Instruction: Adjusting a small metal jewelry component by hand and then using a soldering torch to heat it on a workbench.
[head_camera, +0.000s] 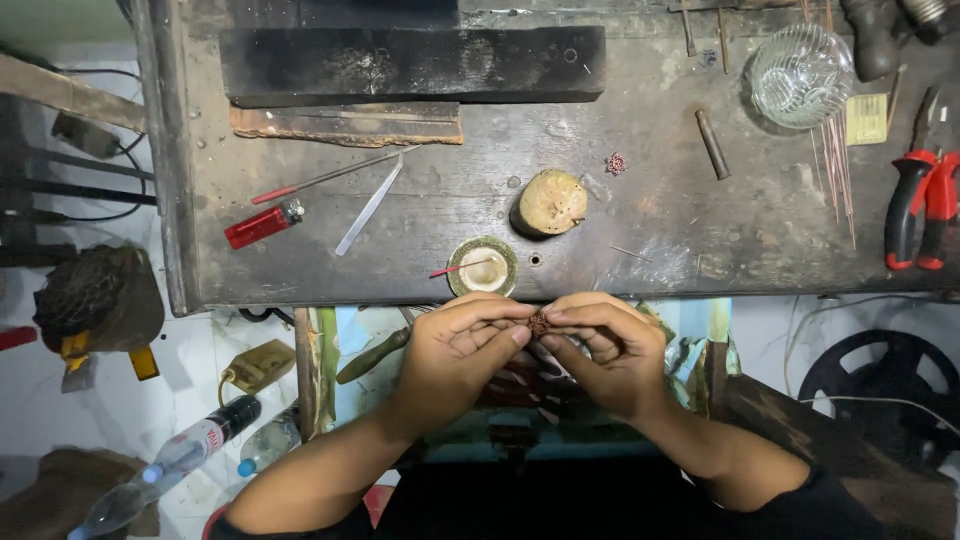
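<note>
Pinching the tiny copper ornament (540, 323) between both hands (455, 350) (610, 350), fingertips together, worked best kept steady at the desk's (640, 220) near edge.

Both hands meet just before the workbench (700, 230) edge, left hand (455, 350) and right hand (610, 350) pinching a small ornament (540, 323) between them; a round dish (483, 266) lies on the bench just behind; a wooden stump (550, 202) behind that; lighter (263, 224) far left; pliers (925, 205) far right; glass bowl (800, 75) at the back right.

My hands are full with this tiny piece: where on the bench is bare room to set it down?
Bare bench between the wood stump and the pliers. Crowded by the lighter and glass bowl.
</note>
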